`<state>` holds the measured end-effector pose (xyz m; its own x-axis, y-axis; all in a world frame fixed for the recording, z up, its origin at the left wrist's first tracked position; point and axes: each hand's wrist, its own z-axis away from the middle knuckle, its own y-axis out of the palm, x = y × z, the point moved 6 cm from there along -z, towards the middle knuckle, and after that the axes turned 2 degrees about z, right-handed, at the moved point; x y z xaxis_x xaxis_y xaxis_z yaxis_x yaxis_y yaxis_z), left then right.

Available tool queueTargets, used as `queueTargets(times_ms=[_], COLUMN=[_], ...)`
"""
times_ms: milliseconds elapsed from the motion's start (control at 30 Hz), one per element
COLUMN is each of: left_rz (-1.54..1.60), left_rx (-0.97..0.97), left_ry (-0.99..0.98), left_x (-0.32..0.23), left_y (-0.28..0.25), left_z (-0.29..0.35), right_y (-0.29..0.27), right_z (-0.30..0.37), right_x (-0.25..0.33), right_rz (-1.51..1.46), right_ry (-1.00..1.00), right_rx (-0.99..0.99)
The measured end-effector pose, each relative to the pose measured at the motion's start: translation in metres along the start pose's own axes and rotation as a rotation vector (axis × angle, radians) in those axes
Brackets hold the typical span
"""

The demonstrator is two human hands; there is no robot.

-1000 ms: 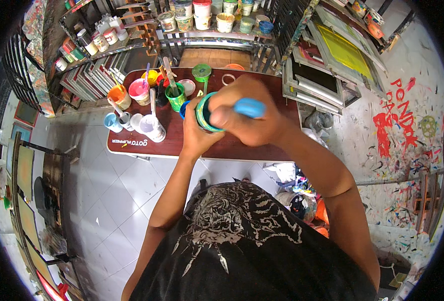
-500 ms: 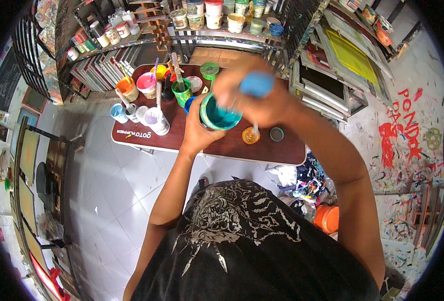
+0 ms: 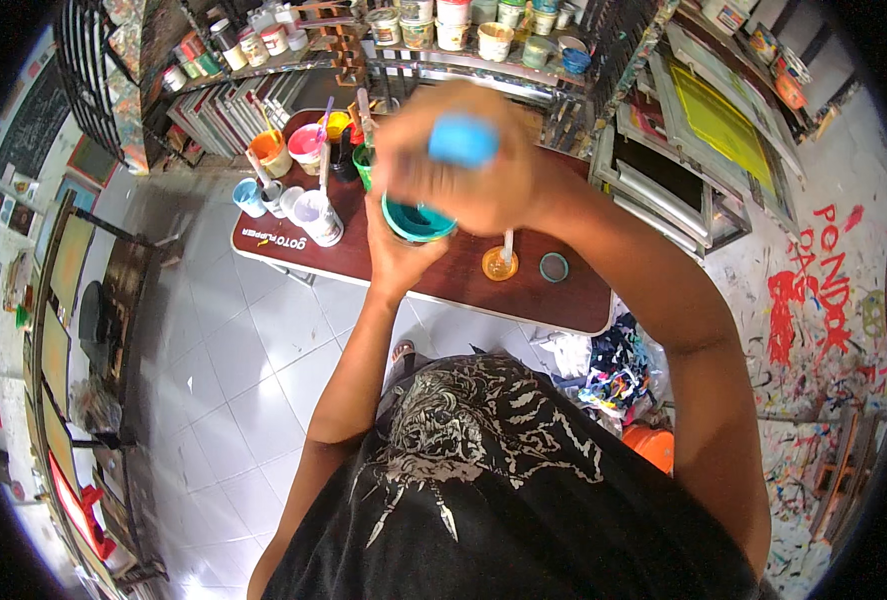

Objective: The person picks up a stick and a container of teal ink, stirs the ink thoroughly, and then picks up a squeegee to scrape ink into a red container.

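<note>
My left hand [image 3: 403, 262] is wrapped round a small tub of teal paint [image 3: 418, 222], lifted above the dark red table [image 3: 363, 262]. Over the tub's mouth is my right hand [image 3: 463, 165], smeared by motion and closed on a tool with a blue end [image 3: 462, 140]. The tool's lower part is hidden by the hand, so its kind does not show. Left of the tub stand a white tub with lilac paint [image 3: 315, 220] and a green tub [image 3: 363, 165]. An orange-stained lid [image 3: 499, 264] with a light stick lies to the right.
Further left are pink [image 3: 306, 148], orange [image 3: 271, 155] and light blue [image 3: 249, 198] paint tubs, several with sticks in them. A round lid [image 3: 553, 267] rests at the table's right. Behind runs a shelf of tubs [image 3: 494, 42]. Screen-printing frames [image 3: 718, 118] lean at the right. Stained rags [image 3: 615, 370] lie below.
My right hand and its tool have swung left and up, covering more of the tub. My left hand still holds the tub. The whole view has shifted slightly.
</note>
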<state>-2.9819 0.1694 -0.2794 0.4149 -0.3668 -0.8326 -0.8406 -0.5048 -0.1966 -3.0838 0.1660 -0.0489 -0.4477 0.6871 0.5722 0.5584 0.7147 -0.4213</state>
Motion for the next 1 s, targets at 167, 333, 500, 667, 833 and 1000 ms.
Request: queueTargets(times_ms=[167,333,500,667,833,1000], left_rz=[-0.057,-0.067,-0.028,-0.021,0.065,0.19], left_rx=[-0.067,-0.11,-0.139,-0.07,-0.122,-0.065], left_ry=[0.069,0.036,-0.015,-0.062,-0.047,-0.168], left_x=[-0.042,-0.031,-0.033,-0.027,-0.028,-0.03], left_y=[-0.003,-0.037,-0.076,-0.145,-0.237,-0.301], left_z=[0.005,0.018,0.043,0.064,0.076,0.088], right_y=[0.006,0.034,0.071,0.147,0.208,0.295], right_z=[0.016,0.023,-0.005,-0.054,-0.125,-0.16], right_x=[-0.027,-0.014,-0.008,-0.013,0.024,0.028], right_rz=[-0.476,-0.192,-0.326,-0.647,-0.539,-0.37], right_ry=[0.369,0.179,0.175,0.323,0.192,0.046], right_rx=[-0.164,0.001,-0.011,0.162,0.234,0.271])
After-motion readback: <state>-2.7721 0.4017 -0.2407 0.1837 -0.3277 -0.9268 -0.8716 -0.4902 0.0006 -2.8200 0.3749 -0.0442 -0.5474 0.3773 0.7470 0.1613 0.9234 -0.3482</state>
